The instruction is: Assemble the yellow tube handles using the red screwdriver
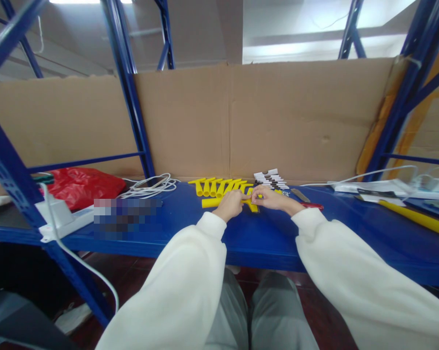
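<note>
My left hand and my right hand meet over a yellow tube piece lying on the blue shelf; both grip it near its right end. Just behind them lies a row of several yellow flared tube pieces. A fanned stack of white labels with black print sits right behind my right hand. Both arms wear white sleeves.
Red-handled scissors lie right of my right hand. A coiled white cable, a red plastic bag and a white power strip are at left. A long yellow tube and papers lie at right. Cardboard backs the shelf.
</note>
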A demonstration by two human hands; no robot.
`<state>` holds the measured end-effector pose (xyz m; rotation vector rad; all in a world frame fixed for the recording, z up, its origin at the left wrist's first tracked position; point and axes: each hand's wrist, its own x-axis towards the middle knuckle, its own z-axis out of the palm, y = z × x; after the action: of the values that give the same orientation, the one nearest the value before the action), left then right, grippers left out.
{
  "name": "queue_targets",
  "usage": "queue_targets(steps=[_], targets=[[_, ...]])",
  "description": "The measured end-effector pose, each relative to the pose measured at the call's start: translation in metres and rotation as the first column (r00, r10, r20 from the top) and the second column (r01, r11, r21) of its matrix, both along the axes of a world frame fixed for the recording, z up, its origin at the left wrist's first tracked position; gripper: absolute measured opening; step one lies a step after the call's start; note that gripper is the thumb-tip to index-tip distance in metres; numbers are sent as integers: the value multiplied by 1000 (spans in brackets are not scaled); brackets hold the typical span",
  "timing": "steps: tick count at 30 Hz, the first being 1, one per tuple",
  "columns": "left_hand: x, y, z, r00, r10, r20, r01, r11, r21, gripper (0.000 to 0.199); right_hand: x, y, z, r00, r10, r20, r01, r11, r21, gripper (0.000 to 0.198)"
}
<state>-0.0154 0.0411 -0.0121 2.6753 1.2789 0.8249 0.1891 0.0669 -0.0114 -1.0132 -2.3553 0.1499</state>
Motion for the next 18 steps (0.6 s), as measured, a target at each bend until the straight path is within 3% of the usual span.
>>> queue_targets(steps=[12,18], targets=[[0,-3,2,999,-16,-43,17,1000,9,52,0,-8,5,998,38,41,-38,999,1,11],[1,-2,1,998,-37,47,37,999,-16,45,-1,-9,8,993,43,112,-43,999,-1,10]])
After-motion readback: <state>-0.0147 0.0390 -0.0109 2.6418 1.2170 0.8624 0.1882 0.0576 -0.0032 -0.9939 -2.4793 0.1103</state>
